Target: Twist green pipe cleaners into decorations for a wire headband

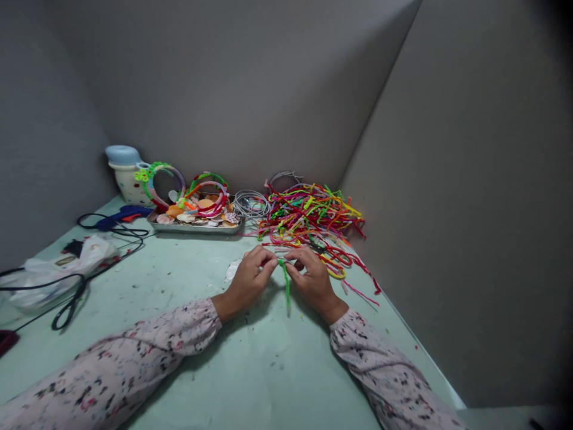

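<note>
A thin green fuzzy strip hangs down between my two hands, above the pale green table. My left hand pinches its upper end from the left, thumb and forefinger pressed together. From the right, my right hand pinches close to the same spot, its fingers curled. The two sets of fingertips are a small gap apart, with a bit of green showing between them. The strip's lower end hangs free.
Behind my hands lies a heap of coloured fuzzy strips. Left of it are wire coils, a metal tray of shells with headbands, and a cup. A plastic bag and black cables lie far left.
</note>
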Tool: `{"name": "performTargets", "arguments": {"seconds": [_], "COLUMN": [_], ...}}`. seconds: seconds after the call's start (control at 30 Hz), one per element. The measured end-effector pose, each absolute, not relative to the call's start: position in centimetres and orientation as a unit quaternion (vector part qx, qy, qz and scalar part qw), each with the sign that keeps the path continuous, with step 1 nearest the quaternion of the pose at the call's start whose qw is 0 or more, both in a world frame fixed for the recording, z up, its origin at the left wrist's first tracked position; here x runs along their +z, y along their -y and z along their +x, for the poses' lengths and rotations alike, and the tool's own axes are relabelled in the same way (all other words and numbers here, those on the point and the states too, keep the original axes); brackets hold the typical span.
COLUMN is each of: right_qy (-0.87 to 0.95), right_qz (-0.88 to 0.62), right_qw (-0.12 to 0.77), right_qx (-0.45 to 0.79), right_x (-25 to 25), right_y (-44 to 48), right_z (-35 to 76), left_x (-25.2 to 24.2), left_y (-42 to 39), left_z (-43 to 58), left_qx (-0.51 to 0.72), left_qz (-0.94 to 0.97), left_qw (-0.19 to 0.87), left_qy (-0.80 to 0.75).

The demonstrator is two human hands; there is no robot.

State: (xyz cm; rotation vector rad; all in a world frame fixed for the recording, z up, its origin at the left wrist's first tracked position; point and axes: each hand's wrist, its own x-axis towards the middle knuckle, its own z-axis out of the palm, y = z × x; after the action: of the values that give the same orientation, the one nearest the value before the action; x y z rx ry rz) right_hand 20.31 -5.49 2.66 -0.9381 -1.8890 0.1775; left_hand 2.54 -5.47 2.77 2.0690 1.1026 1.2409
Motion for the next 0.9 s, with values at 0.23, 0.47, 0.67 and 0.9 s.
{"name": "performTargets", "arguments": {"seconds": [0.23, 0.47, 0.67, 0.9], "right_qy": [0.793, 0.807, 0.807, 0.802], "right_qz": [-0.377, -0.352, -0.349, -0.356], "right_qw": [0.479, 0.475, 0.477, 0.479], "right_qx": [0.022, -0.001, -0.004, 0.001], "right_x": [2.53, 2.58, 2.53, 2.39], "right_y": [5.48, 5.40, 5.33, 5.26], "right_z": [20.63, 20.83, 20.86, 20.81], "left_x": [2.79, 2.98, 2.94, 2.88], "left_y": [5.61, 5.66, 5.64, 5.53], "left_z": [2.42, 2.49, 2.50, 2.53], "left_qx": [0.460, 0.459, 0.458, 0.457], "left_qz": [0.754, 0.754, 0.755, 0.758], "left_qw": [0.265, 0.261, 0.259, 0.249], "left_qy": [-0.387, -0.390, -0.391, -0.393]}}
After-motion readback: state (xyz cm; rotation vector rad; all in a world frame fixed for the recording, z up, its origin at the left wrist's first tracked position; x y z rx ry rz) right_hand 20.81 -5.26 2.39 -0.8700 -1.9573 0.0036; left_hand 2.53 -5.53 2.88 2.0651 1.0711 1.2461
